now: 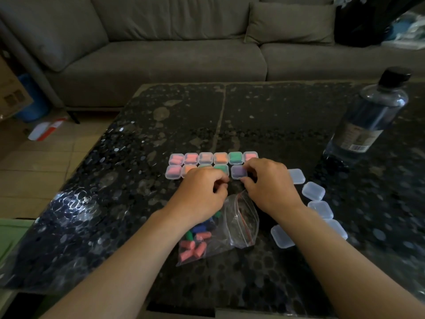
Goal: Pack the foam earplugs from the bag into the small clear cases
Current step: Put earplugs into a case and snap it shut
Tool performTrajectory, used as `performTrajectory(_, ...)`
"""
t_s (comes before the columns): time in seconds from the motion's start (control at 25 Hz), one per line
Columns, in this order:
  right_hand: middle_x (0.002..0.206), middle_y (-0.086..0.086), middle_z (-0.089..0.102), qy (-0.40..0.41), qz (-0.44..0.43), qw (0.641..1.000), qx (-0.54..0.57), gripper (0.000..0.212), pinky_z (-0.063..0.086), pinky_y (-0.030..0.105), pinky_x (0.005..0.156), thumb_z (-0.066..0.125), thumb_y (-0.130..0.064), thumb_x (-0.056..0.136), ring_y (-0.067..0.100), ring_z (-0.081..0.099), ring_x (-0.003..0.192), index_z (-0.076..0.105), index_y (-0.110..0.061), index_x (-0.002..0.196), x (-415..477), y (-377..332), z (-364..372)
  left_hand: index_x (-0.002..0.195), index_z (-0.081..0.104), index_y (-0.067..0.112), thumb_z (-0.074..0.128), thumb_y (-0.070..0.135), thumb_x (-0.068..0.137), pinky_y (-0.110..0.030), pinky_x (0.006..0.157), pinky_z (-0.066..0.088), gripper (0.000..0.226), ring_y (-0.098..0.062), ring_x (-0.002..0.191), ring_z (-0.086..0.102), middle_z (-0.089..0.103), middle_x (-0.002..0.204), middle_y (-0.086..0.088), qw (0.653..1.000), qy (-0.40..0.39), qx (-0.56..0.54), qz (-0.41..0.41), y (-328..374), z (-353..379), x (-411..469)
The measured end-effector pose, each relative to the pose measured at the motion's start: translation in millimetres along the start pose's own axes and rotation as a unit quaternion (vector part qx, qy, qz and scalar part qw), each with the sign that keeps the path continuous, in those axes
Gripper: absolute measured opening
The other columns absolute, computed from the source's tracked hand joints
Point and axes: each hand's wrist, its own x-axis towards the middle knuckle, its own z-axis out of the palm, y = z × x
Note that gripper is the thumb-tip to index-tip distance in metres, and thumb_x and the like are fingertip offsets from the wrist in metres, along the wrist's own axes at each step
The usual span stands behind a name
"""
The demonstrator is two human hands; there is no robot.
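The bag [239, 217] lies at centre frame just below both hands, its loose earplugs [195, 245] heaped at its lower left by the left wrist. Above it the right hand [271, 187] pinches the purple case [238, 172] between thumb and fingertips beside two rows of filled cases [197, 158]. The left hand [202, 189] has its fingers curled in, and I cannot tell whether it holds anything. Empty cases [313, 191] trail down the right of the table [138, 139].
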Motion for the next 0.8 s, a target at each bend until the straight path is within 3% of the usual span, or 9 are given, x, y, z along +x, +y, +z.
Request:
performTrajectory(0.2, 0.106, -0.005, 0.069, 0.008, -0.009, 1.000, -0.022, 0.015, 0.055, 0.029, 0.083, 0.064, -0.022, 0.094, 0.010, 0.060, 0.094, 0.065, -0.026, 0.109, 1.0, -0.7, 4.4, 0.101, 0.077, 0.017, 0.065, 0.011, 0.093, -0.036, 0.087, 0.055, 0.015, -0.010, 0.091, 0.064, 0.072, 0.099, 0.003, 1.000, -0.003, 0.008, 0.002, 1.1, -0.4, -1.8)
performTrajectory(0.8, 0.108, -0.005, 0.068, 0.016, -0.025, 0.999, -0.042, 0.016, 0.051, 0.027, 0.079, 0.063, -0.026, 0.095, 0.011, 0.060, 0.097, 0.063, -0.028, 0.111, 2.5, -0.4, 6.4, 0.102, 0.077, 0.015, 0.063, 0.012, 0.095, -0.036, 0.088, 0.054, 0.016, -0.010, 0.093, 0.063, 0.071, 0.101, 0.002, 1.000, -0.027, 0.006, -0.001, 4.4, -4.6, -3.7)
